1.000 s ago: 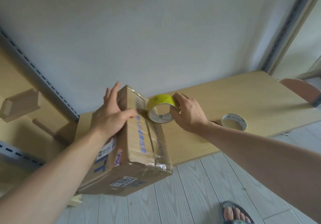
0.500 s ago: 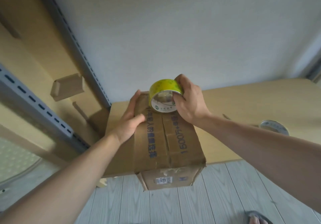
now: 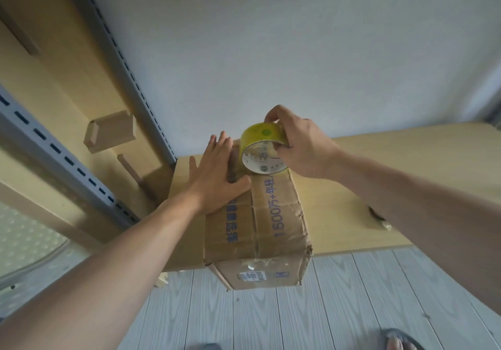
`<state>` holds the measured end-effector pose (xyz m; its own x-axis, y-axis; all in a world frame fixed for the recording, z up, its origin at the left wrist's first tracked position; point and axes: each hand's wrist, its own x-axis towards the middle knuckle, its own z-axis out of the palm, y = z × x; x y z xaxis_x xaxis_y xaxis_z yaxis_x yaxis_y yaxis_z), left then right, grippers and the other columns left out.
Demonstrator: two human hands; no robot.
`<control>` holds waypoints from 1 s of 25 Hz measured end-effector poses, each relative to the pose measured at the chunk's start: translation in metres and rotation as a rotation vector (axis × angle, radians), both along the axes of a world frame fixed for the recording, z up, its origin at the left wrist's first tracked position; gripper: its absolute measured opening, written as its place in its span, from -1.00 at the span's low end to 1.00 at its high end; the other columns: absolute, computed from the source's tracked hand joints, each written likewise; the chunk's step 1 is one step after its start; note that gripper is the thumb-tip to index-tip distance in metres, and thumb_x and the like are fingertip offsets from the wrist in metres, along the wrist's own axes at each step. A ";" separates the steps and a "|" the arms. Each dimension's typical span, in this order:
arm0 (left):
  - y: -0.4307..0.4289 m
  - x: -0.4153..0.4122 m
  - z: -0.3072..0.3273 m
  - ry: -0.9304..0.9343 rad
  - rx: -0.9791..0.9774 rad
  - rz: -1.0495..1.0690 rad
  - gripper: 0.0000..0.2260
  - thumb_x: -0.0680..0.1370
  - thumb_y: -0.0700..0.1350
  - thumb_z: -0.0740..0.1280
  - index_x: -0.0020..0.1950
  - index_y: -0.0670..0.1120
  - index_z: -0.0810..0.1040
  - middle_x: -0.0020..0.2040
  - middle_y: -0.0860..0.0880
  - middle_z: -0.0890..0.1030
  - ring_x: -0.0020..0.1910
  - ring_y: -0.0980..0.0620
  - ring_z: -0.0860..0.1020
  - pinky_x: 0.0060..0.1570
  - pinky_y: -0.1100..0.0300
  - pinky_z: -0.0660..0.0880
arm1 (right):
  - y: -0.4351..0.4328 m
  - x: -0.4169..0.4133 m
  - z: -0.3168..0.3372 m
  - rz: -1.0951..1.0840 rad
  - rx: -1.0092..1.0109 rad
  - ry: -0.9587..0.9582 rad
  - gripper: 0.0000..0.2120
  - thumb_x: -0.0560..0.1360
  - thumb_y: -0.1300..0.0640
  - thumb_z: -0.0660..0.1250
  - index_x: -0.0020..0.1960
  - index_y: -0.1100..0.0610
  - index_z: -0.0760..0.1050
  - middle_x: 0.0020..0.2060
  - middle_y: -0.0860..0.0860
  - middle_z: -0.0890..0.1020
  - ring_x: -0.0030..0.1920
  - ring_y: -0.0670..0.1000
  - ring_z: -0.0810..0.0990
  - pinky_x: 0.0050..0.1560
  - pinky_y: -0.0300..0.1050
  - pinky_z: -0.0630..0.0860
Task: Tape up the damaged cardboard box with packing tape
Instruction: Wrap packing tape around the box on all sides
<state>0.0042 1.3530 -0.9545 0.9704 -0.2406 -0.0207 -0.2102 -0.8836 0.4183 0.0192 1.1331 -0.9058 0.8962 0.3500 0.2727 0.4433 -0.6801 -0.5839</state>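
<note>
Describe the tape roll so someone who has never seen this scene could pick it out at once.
Start at the light wooden table against the white wall, where a worn cardboard box lies. At the box's far end, the right hand grips a tape roll held on edge over the top. It is the only round thing there: yellow outer band, white printed core.
</note>
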 end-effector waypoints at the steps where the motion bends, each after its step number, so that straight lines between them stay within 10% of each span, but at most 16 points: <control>1: -0.001 0.000 -0.001 0.012 0.024 -0.003 -0.01 0.34 0.41 0.04 0.67 0.01 -0.16 0.66 0.11 -0.23 0.61 0.13 -0.29 0.53 -0.30 -0.17 | -0.011 0.000 0.004 -0.024 -0.033 -0.025 -0.63 0.41 0.32 0.22 0.13 -0.02 0.37 -0.15 0.07 0.57 -0.21 0.13 0.51 -0.33 -0.07 0.43; 10: -0.003 -0.003 -0.004 0.011 0.010 -0.031 -0.15 0.50 0.29 0.11 0.67 0.02 -0.20 0.63 0.15 -0.29 0.59 0.18 -0.32 0.53 -0.20 -0.26 | -0.090 -0.003 -0.021 -0.084 -0.690 0.019 -0.69 0.46 0.32 0.20 0.13 0.02 0.41 -0.12 -0.01 0.57 -0.25 0.10 0.52 -0.33 -0.06 0.41; 19: -0.005 -0.003 0.002 0.046 0.031 -0.031 -0.08 0.43 0.49 -0.09 0.66 0.03 -0.21 0.63 0.13 -0.30 0.60 0.12 -0.30 0.59 -0.15 -0.20 | -0.077 -0.005 -0.076 -0.079 -0.550 0.172 -0.78 0.51 0.29 0.15 0.02 -0.02 0.33 -0.13 0.00 0.57 -0.23 0.12 0.55 -0.40 -0.10 0.37; 25: -0.054 0.003 0.015 0.079 0.097 0.332 -0.10 0.47 0.56 -0.01 0.66 0.07 -0.07 0.67 -0.05 -0.13 0.54 -0.23 0.29 0.42 -0.15 0.32 | -0.061 0.003 -0.106 -0.088 -0.367 0.225 -0.74 0.44 0.39 0.11 -0.04 0.05 0.37 -0.29 0.03 0.51 -0.26 0.18 0.55 -0.43 -0.06 0.32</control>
<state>0.0074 1.2988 -0.9391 0.9898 0.0945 -0.1064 0.1250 -0.9347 0.3327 0.0217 1.0722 -1.0114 0.9497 0.3073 -0.0608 0.2640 -0.8898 -0.3723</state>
